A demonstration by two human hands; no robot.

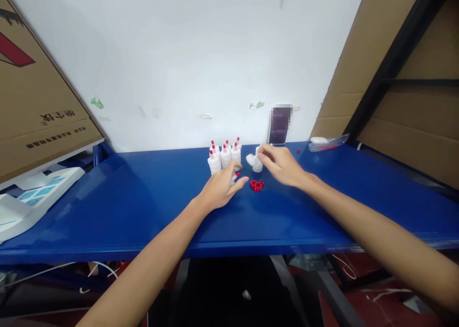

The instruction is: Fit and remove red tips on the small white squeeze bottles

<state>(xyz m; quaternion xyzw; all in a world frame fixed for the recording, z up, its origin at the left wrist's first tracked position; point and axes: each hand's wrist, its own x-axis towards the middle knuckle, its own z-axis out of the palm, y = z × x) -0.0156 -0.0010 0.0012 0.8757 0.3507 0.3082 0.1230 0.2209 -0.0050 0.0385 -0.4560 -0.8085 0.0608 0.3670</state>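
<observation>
My left hand (pixel 223 187) is at the front of a cluster of small white squeeze bottles (pixel 214 163) with red-tipped nozzles. Its thumb and forefinger are apart, and a red tip (pixel 238 174) shows between them; the bottle under it is mostly hidden by the hand. My right hand (pixel 281 164) is closed in a pinch beside another white bottle (pixel 257 166). From its fingertips a small, blurred white piece (pixel 250 159) juts to the left, in front of that bottle. A pile of small red caps (pixel 256 186) lies on the blue table (pixel 150 217) between my hands.
A phone (pixel 279 126) leans against the white wall behind the bottles. To its right are a single red cap (pixel 299 150) and a clear plastic bag (pixel 328 144). A white device (pixel 43 198) stands at the table's left end, near a large cardboard box (pixel 43 97).
</observation>
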